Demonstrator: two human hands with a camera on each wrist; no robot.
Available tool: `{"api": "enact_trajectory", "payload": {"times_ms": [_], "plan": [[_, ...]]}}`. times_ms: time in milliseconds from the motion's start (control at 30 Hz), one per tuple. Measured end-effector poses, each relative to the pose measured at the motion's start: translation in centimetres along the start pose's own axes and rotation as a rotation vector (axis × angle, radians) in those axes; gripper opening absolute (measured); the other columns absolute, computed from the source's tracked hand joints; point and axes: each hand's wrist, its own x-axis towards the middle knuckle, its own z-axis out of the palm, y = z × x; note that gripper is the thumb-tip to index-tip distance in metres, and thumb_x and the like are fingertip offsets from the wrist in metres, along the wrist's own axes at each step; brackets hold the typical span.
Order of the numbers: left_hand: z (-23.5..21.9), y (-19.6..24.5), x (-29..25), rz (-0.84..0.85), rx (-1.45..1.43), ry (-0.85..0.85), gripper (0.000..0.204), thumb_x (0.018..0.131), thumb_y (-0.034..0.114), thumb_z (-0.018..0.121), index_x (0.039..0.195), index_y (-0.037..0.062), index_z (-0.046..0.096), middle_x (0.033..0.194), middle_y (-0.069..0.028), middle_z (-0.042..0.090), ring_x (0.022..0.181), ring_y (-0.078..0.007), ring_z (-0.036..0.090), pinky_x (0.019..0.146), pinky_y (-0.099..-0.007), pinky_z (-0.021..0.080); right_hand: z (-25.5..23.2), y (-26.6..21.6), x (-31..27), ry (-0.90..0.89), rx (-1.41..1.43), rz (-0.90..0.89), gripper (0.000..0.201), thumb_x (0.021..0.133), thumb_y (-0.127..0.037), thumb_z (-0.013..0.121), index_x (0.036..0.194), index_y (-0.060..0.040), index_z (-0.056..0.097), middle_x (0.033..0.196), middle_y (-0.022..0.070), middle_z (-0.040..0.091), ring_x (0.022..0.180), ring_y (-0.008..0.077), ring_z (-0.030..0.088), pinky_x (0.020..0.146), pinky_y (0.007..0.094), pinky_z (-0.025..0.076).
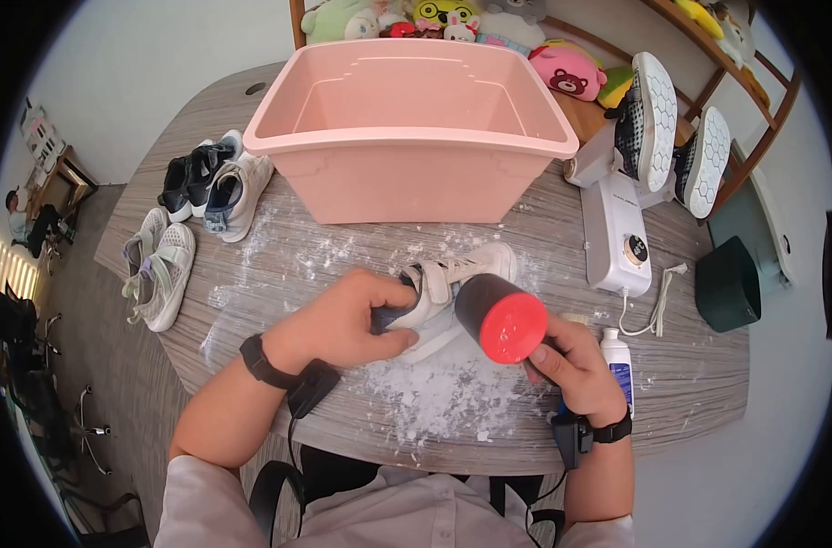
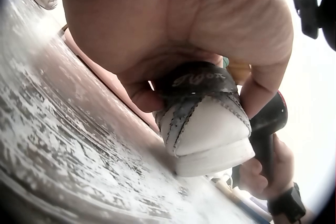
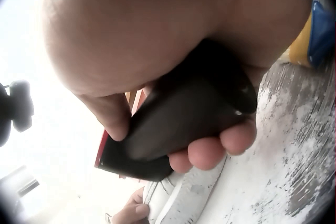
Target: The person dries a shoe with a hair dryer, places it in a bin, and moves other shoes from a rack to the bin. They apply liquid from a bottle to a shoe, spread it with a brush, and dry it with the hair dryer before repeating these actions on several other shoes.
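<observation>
The left hand [image 1: 343, 315] wraps its grip around the heel of a white child's sneaker [image 1: 448, 279], pinning it on its side on the powder-strewn desk [image 1: 279, 265] just in front of the pink plastic tub [image 1: 407, 137]. The right hand [image 1: 576, 365] has its fingers [image 3: 210, 150] clamped round the black handle of a hair dryer [image 1: 503, 320], whose red end faces the camera just beside the sneaker's toe. A white bottle [image 1: 620, 361] stands beside the right hand, and a white shoe dryer [image 1: 617, 233] carrying two upturned shoes sits at the tub's right.
</observation>
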Motion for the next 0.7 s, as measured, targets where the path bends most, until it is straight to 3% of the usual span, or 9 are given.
{"api": "enact_trajectory", "payload": {"times_ms": [200, 367, 500, 600, 700], "plan": [[0.0, 0.6, 0.1, 0.044, 0.058, 0.023, 0.022, 0.075, 0.012, 0.080, 0.085, -0.0019, 0.066, 0.068, -0.0157, 0.055, 0.060, -0.0278, 0.055, 0.056, -0.0367, 0.043, -0.3, -0.3, 0.0, 0.021, 0.042, -0.003, 0.035, 0.106, -0.028, 0.061, 0.120, 0.0027, 0.065, 0.089, 0.0043, 0.069, 0.067, 0.0093, 0.058, 0.062, 0.0252, 0.049], [0.1, 0.6, 0.2, 0.223, 0.166, 0.039, 0.020, 0.070, 0.012, 0.079, 0.081, -0.0008, 0.067, 0.067, -0.0165, 0.054, 0.061, -0.0359, 0.057, 0.055, -0.0407, 0.043, -0.1, -0.6, -0.1, 0.075, 0.157, 0.113, 0.037, 0.107, -0.030, 0.059, 0.122, 0.0030, 0.067, 0.089, 0.0056, 0.068, 0.067, 0.0097, 0.058, 0.062, 0.0254, 0.048], [0.2, 0.8, 0.1, 0.168, 0.178, 0.051, 0.022, 0.070, 0.012, 0.078, 0.083, -0.0011, 0.068, 0.068, -0.0172, 0.055, 0.061, -0.0366, 0.057, 0.056, -0.0411, 0.044, -0.8, -0.6, -0.3, 0.102, 0.229, 0.153, 0.039, 0.107, -0.032, 0.058, 0.121, 0.0035, 0.067, 0.089, 0.0064, 0.068, 0.066, 0.0097, 0.058, 0.061, 0.0254, 0.048], [0.0, 0.3, 0.1, 0.112, 0.126, 0.066, 0.022, 0.071, 0.011, 0.078, 0.085, -0.0019, 0.068, 0.070, -0.0169, 0.056, 0.061, -0.0329, 0.058, 0.058, -0.0385, 0.045, -0.9, -0.6, -0.3, 0.057, 0.204, 0.141, 0.040, 0.108, -0.033, 0.056, 0.119, 0.0033, 0.067, 0.088, 0.0070, 0.068, 0.066, 0.0096, 0.058, 0.060, 0.0254, 0.047], [0.0, 0.1, -0.1, 0.012, 0.018, 0.065, 0.022, 0.073, 0.010, 0.078, 0.088, -0.0028, 0.068, 0.072, -0.0162, 0.058, 0.061, -0.0281, 0.058, 0.059, -0.0356, 0.045, -0.6, -0.9, -0.1, 0.155, 0.241, 0.153, 0.039, 0.108, -0.033, 0.056, 0.118, 0.0032, 0.067, 0.087, 0.0062, 0.068, 0.065, 0.0096, 0.057, 0.059, 0.0251, 0.046]]}}
